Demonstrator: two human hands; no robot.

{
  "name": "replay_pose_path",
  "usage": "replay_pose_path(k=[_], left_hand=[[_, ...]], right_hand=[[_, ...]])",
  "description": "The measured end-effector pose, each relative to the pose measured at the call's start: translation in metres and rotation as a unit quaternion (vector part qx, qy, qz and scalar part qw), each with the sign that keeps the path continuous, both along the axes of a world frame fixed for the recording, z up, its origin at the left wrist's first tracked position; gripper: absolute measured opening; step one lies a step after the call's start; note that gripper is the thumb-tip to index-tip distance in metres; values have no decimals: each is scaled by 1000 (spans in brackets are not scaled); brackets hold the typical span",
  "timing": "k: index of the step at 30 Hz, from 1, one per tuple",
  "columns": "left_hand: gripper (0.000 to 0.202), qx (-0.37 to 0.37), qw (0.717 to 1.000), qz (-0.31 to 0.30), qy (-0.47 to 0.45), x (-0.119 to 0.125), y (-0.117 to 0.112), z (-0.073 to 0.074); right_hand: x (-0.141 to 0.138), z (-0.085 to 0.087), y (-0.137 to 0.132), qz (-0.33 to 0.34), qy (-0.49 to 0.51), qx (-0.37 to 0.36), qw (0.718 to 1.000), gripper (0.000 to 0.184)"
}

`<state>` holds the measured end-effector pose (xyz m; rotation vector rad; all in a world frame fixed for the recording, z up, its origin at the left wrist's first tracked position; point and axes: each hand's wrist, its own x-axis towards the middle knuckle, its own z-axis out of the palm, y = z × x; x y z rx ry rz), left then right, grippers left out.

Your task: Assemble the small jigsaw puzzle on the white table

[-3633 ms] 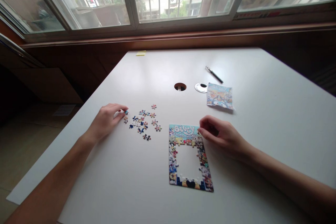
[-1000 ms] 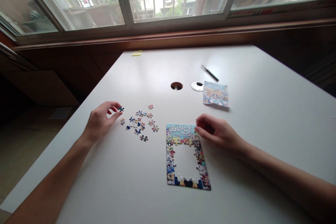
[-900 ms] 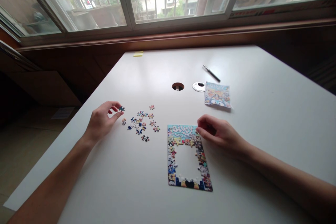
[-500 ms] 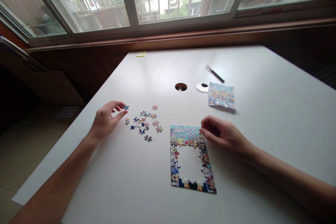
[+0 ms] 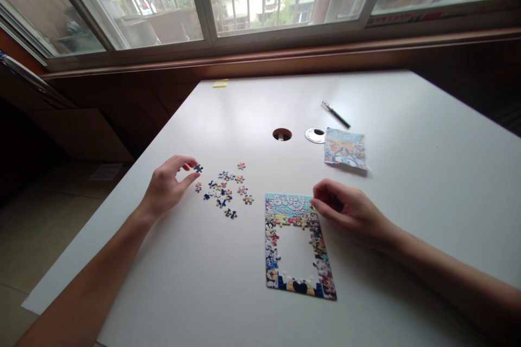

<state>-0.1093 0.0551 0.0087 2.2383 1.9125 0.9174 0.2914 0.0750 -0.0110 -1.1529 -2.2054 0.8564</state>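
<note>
Between the thumb and fingertips of my left hand (image 5: 169, 187) is a dark jigsaw piece (image 5: 198, 168), raised slightly over the table. Just right of that hand lies a loose cluster of colourful jigsaw pieces (image 5: 220, 194), some overlapping. My right hand (image 5: 345, 209) is closed at the upper right corner of a jigsaw puzzle (image 5: 288, 203), its thumb and forefinger pinching the edge; the other fingers curl under, partly hidden. The puzzle lies flat, with a light blue titled top, joined pieces around its border and a bare white middle.
A printed packet (image 5: 345, 147) lies beyond my right hand, overlapping a silver ring cover (image 5: 315, 135). Behind it is a black pen (image 5: 336, 115). The white table (image 5: 183, 293) has a round cable hole (image 5: 282, 134) and a yellow sticker (image 5: 220, 83) near the window.
The piece in my left hand has turned between the fingertips and shows a darker face. My right hand stays at the puzzle's corner. The whole view has shifted very slightly.
</note>
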Motion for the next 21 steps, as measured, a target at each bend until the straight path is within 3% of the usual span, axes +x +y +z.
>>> replay_pose_path(k=[21], left_hand=[[21, 50, 999, -2, -4, -2, 0, -2]], right_hand=[[1, -1, 1, 1, -4, -9, 1000, 16]])
